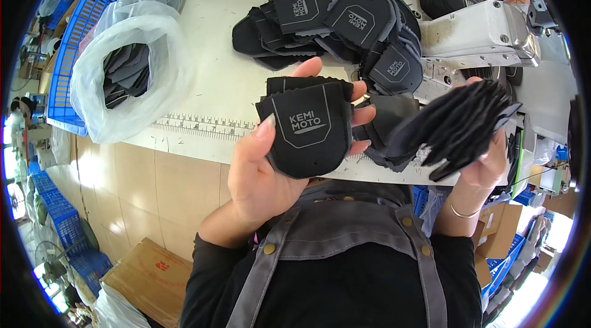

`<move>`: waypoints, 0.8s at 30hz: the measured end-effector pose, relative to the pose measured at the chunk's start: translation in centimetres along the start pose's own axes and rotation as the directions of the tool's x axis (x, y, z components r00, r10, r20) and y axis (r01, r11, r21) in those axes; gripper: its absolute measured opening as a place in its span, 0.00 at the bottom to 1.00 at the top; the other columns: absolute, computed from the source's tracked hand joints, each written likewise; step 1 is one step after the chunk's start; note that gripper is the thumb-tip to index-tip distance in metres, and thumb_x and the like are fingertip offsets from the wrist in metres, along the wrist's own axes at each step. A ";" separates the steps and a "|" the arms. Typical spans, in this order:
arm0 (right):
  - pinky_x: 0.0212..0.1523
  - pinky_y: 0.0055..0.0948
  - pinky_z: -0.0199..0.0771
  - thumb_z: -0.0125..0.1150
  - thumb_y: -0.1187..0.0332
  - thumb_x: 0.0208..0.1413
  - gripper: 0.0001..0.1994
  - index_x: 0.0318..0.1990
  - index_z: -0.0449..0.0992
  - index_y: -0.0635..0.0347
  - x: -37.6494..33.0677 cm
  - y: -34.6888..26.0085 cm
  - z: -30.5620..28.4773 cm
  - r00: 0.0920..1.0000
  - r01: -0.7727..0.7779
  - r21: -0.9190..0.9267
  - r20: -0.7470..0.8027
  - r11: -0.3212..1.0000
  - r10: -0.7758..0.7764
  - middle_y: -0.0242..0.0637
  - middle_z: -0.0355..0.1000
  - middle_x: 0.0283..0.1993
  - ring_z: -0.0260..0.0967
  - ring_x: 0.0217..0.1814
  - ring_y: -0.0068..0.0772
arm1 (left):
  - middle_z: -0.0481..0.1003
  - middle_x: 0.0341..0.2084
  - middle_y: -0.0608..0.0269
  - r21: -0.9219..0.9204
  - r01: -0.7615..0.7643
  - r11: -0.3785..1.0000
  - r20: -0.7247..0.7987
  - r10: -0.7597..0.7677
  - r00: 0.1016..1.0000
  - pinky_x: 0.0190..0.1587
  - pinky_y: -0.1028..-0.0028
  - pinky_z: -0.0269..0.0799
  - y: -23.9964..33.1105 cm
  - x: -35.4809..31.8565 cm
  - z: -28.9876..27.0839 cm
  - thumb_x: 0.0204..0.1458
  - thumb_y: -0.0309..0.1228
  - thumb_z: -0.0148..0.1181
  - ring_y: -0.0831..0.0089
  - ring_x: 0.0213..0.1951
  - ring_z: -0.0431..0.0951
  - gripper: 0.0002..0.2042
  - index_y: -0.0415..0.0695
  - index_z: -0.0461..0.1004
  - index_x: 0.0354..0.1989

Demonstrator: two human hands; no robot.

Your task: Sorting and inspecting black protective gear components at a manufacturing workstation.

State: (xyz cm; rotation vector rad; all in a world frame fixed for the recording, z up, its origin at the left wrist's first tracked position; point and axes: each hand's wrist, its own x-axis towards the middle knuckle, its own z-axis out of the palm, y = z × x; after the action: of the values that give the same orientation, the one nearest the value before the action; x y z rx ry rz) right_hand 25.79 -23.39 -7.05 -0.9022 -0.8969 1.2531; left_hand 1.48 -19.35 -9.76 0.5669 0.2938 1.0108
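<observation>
Left hand (252, 165) has thumb and fingers closed round the edges of some patches (308, 134), long axis pointing bodyward. Right hand (486, 165) grips a fanned stack (458, 128) (kinda blurry) off to the right. Pile (357, 17) sits on the tabletop (203, 39), just beyond the left grip.

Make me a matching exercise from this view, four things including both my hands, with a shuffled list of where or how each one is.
Column A
1. left hand
2. right hand
3. translucent plastic bag
4. ruler scale

Column B
a. open, with dark pads inside
b. along the near edge of the white table
c. holding a blurred bunch of pads
d. holding a black pad, printed side up

Pairs: 1-d, 2-c, 3-a, 4-b
</observation>
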 end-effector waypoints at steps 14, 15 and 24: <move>0.50 0.35 0.63 0.67 0.71 0.37 0.32 0.50 0.59 0.73 -0.2 -0.1 -1.0 0.999 0.039 0.092 0.024 0.995 -0.041 0.47 0.65 0.47 0.65 0.49 0.40 | 0.53 0.54 0.41 -0.106 0.045 0.993 -0.005 -0.046 0.999 0.47 0.52 0.66 0.0 -0.1 0.0 0.49 0.44 0.41 0.46 0.54 0.60 0.32 0.45 0.41 0.61; 0.49 0.33 0.64 0.70 0.66 0.34 0.33 0.48 0.61 0.74 -0.4 -0.1 -1.2 0.999 -0.006 0.029 -0.046 1.000 0.007 0.50 0.65 0.46 0.65 0.47 0.40 | 0.53 0.54 0.41 -0.102 0.039 0.994 -0.011 -0.040 0.999 0.47 0.52 0.66 0.0 -0.1 0.1 0.49 0.44 0.41 0.46 0.54 0.60 0.32 0.45 0.41 0.61; 0.46 0.33 0.65 0.68 0.64 0.25 0.26 0.35 0.71 0.74 0.4 0.8 3.2 0.965 -0.039 -0.079 0.255 0.996 0.058 0.62 0.62 0.48 0.67 0.43 0.43 | 0.57 0.54 0.43 0.073 -0.015 0.997 -0.092 0.022 0.995 0.53 0.57 0.60 -0.5 -0.2 0.6 0.49 0.25 0.49 0.52 0.53 0.62 0.31 0.42 0.42 0.60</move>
State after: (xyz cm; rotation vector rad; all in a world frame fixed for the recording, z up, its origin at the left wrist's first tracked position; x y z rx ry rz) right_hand 22.58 -22.71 -6.52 -0.8342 -1.1379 1.4089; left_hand 2.06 -19.91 -9.60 0.5897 0.4095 1.0495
